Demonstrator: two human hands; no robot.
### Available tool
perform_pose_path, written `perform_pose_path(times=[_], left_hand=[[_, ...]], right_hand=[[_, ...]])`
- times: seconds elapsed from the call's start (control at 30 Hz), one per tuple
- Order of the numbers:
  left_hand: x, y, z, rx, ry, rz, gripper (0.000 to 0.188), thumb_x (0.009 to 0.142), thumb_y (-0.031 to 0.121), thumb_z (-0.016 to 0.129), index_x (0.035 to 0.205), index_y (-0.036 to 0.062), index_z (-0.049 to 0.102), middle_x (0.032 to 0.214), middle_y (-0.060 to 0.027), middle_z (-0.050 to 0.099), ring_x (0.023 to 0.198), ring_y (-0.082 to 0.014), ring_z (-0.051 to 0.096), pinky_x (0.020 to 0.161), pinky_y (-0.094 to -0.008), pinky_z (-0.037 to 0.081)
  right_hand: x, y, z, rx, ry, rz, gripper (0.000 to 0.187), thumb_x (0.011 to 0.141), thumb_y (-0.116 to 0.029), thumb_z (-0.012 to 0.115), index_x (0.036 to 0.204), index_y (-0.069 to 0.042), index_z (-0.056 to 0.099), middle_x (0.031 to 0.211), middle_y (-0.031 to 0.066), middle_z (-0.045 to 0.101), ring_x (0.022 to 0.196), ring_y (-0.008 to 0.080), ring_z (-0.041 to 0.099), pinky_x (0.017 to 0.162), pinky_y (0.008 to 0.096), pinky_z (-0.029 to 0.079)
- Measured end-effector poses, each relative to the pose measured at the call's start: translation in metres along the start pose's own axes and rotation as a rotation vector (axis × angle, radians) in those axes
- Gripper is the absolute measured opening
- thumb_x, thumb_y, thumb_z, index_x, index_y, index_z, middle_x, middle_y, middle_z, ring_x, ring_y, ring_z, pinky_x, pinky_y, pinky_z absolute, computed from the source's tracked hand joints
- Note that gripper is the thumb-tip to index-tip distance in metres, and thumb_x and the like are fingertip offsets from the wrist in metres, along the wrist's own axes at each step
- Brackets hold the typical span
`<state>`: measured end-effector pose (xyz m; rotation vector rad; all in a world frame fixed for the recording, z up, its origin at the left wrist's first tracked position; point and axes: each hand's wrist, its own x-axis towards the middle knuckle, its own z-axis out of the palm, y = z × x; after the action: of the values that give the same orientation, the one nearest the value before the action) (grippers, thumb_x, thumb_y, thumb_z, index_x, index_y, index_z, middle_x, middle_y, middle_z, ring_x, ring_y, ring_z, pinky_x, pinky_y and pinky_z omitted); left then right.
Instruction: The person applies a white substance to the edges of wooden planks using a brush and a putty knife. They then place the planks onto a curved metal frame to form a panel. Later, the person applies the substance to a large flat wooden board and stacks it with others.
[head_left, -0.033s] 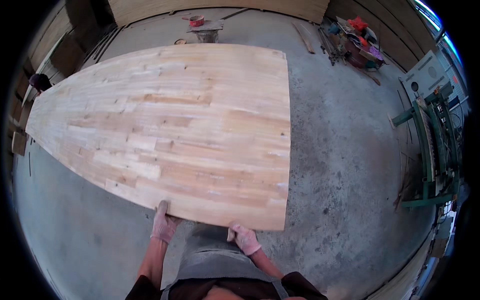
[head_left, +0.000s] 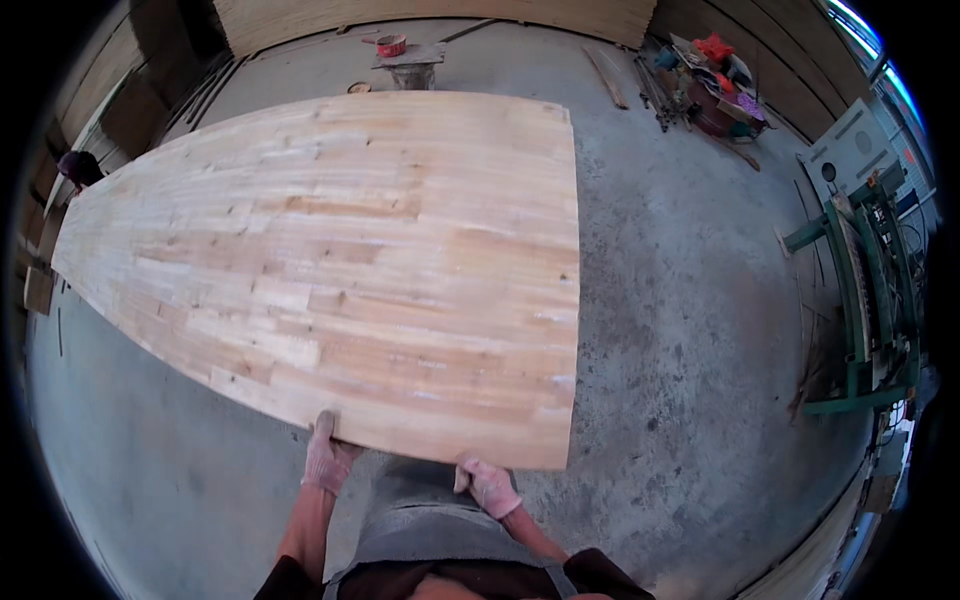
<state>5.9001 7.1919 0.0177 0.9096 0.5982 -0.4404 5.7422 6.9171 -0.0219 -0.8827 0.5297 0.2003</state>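
A large panel of edge-glued wood strips [head_left: 340, 270] spreads out before me, its far left end beside another person [head_left: 80, 168]. Gloved in pale, dusty fabric, my left hand [head_left: 328, 458] grips its near edge, thumb on top and fingers hidden beneath. Farther right, close to the near right corner, my right hand [head_left: 488, 486] in a similar glove is closed on the same edge. Most of its fingers are curled under the board.
A red pot [head_left: 391, 45] stands on a small stand [head_left: 410, 70] past the far edge. Green machinery [head_left: 860, 300] is at the right. A cluttered heap [head_left: 715, 95] lies far right, with wood strips [head_left: 606, 78] near it. Tall stacked boards [head_left: 430, 12] line the back.
The panel's near and far edges sit slightly lower in the picture, a little closer to me. Both hands keep their grip on it.
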Motion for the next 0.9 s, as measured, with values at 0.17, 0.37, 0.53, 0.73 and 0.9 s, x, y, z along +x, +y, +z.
perform_pose_path(times=[0.17,0.37,0.53,0.73,0.9], left_hand=[[-0.008,0.001,0.014,0.039,0.013,-0.054,0.060,0.108,0.039,0.057,0.154,0.0058,0.038,0.154,-0.0180,0.051,0.139,-0.0385,0.054,0.108,-0.0661,0.050],[-0.008,0.028,0.065,0.057,-0.108,-0.107,0.062,0.111,0.036,0.049,0.157,-0.0013,0.033,0.157,-0.0228,0.047,0.141,-0.0404,0.052,0.115,-0.0583,0.047],[0.059,0.025,0.090,0.038,-0.173,-0.126,0.063,0.107,0.034,0.059,0.156,0.0012,0.036,0.152,-0.0210,0.053,0.136,-0.0391,0.058,0.110,-0.0596,0.051],[0.079,0.010,0.101,0.066,-0.074,-0.136,0.061,0.101,0.045,0.067,0.144,0.0042,0.054,0.135,-0.0162,0.068,0.117,-0.0294,0.071,0.095,-0.0498,0.062],[0.084,-0.003,0.086,-0.036,-0.042,-0.151,0.063,0.097,0.045,0.071,0.141,0.0024,0.058,0.130,-0.0174,0.070,0.114,-0.0324,0.072,0.092,-0.0537,0.061]], right_hand=[[0.006,0.008,-0.016,0.083,-0.028,0.004,0.032,0.098,-0.030,0.064,0.081,-0.003,0.064,0.068,0.0097,0.061,0.062,0.0208,0.060,0.061,0.0355,0.052],[0.024,-0.022,-0.024,-0.757,0.042,-0.471,0.029,0.100,-0.024,0.060,0.078,-0.005,0.063,0.070,0.0090,0.064,0.061,0.0201,0.060,0.060,0.0357,0.052],[0.072,-0.062,-0.031,0.012,0.151,-0.098,0.017,0.097,-0.018,0.066,0.083,-0.012,0.058,0.064,-0.0006,0.049,0.055,0.0138,0.048,0.054,0.0324,0.044],[0.079,-0.107,-0.022,0.259,0.240,0.147,0.014,0.097,-0.025,0.070,0.094,-0.016,0.059,0.072,-0.0041,0.048,0.057,0.0103,0.045,0.055,0.0293,0.040],[0.073,-0.100,-0.030,0.308,0.310,0.284,0.019,0.097,-0.030,0.070,0.107,-0.017,0.060,0.081,-0.0041,0.054,0.062,0.0127,0.050,0.059,0.0316,0.043]])
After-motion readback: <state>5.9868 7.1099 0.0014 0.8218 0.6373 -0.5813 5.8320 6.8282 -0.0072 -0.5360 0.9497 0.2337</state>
